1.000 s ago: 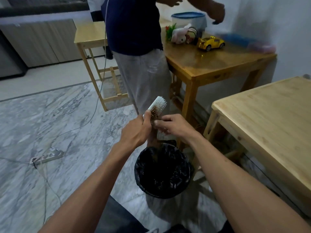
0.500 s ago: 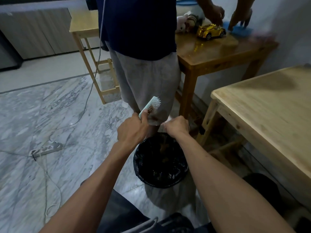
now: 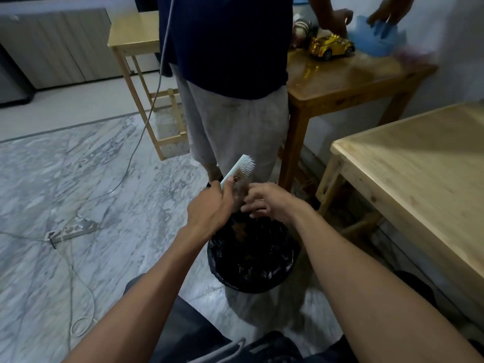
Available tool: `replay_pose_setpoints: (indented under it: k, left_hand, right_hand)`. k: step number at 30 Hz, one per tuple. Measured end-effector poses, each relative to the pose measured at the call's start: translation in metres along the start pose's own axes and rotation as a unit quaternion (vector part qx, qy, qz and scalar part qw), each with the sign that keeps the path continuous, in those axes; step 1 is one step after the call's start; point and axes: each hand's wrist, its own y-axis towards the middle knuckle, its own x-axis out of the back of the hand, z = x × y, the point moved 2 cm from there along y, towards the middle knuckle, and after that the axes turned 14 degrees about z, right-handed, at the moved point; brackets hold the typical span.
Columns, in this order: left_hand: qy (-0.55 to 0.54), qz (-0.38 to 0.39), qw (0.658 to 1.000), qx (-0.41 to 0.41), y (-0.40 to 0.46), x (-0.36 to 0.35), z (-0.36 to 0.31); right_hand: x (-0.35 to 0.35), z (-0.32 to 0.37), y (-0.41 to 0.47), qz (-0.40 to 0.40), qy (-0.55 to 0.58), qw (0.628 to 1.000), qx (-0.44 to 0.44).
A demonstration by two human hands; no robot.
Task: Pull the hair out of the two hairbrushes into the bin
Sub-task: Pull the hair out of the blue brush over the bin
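Bin (image 3: 252,260): black-lined, on the floor directly below my hands, brown hair clumps already inside. Hairbrush (image 3: 239,169): pale, held above the bin's far rim, bristles toward my right, brown hair lodged near their base. Left hand (image 3: 209,205): grip clenched on the brush handle. Right hand (image 3: 269,203): fingers loosely spread over the bin, grip released, apparently shedding a tuft. Step in hand: stripping this brush. Next move needs another pinch at the bristle roots.
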Motion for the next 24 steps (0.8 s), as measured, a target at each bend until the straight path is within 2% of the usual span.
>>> replay_pose_setpoints:
  k: [2, 6, 11, 14, 20, 24]
  left_hand:
    - [-0.003, -0.003, 1.0, -0.008, 0.002, 0.002, -0.005]
    - [0.009, -0.029, 1.0, 0.004, 0.004, 0.007, -0.008]
    - [-0.004, -0.081, 0.997, 0.02, 0.001, 0.019, -0.004]
    - [0.007, -0.077, 0.997, 0.016, 0.0, 0.023, 0.001]
    - [-0.007, -0.04, 0.999, 0.014, -0.003, 0.001, 0.006]
    - [-0.022, -0.033, 0.999, 0.019, -0.003, -0.003, 0.01]
  right_hand:
    - [-0.001, -0.001, -0.002, 0.004, -0.012, 1.0, 0.023]
    - [0.009, -0.015, 0.0, -0.063, 0.007, 0.997, 0.052]
    - [0.031, -0.054, -0.007, -0.136, -0.025, 0.99, -0.029]
    - [0.038, -0.071, -0.01, -0.173, -0.019, 0.983, -0.065]
    - [0.022, -0.059, 0.008, -0.128, -0.012, 0.991, -0.039]
    - [0.017, -0.04, 0.008, -0.097, -0.025, 0.993, -0.067]
